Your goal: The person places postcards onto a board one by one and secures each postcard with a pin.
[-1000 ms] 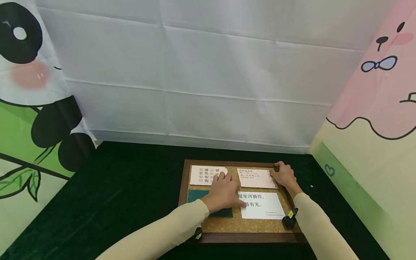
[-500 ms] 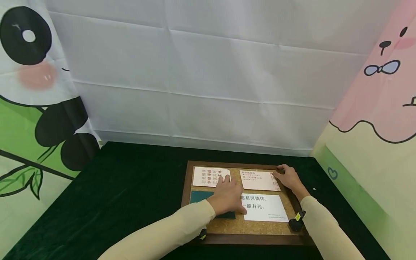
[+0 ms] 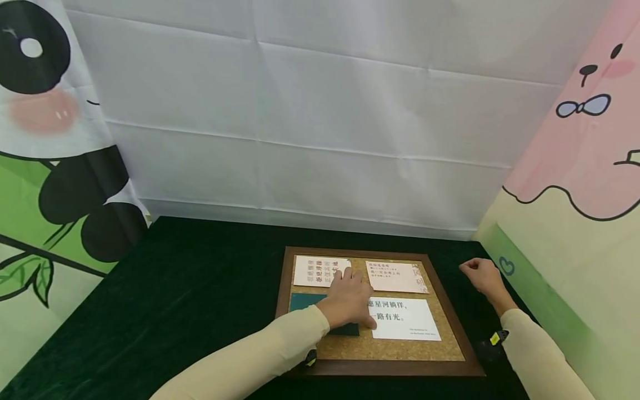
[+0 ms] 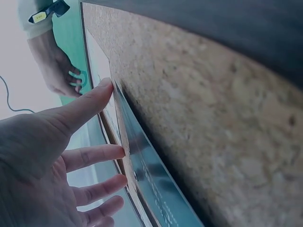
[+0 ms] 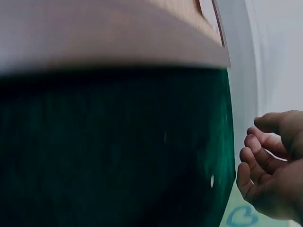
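A wood-framed cork board [image 3: 390, 351] lies on the dark green tabletop with cards on it. My left hand [image 3: 346, 297] spreads its fingers over the left half, fingertips at the upper left card [image 3: 310, 270] and thumb by the lower right white card [image 3: 407, 322]. Part of a dark green card [image 3: 305, 300] shows beneath that hand. The upper right card [image 3: 395, 276] has red print and lies flat. Off the board's right edge, my right hand [image 3: 484, 276] hovers with loosely bent fingers; no object shows between them in the right wrist view.
A small white object [image 5: 212, 180] lies on the green cloth near my right hand; its kind is too small to tell. A white cloth wall [image 3: 320, 139] rises behind the table. Printed cartoon panels [image 3: 555, 205] stand at both sides.
My right hand has left the board's upper right corner and moved right, over the green cloth. The left hand has stayed in place on the cards.
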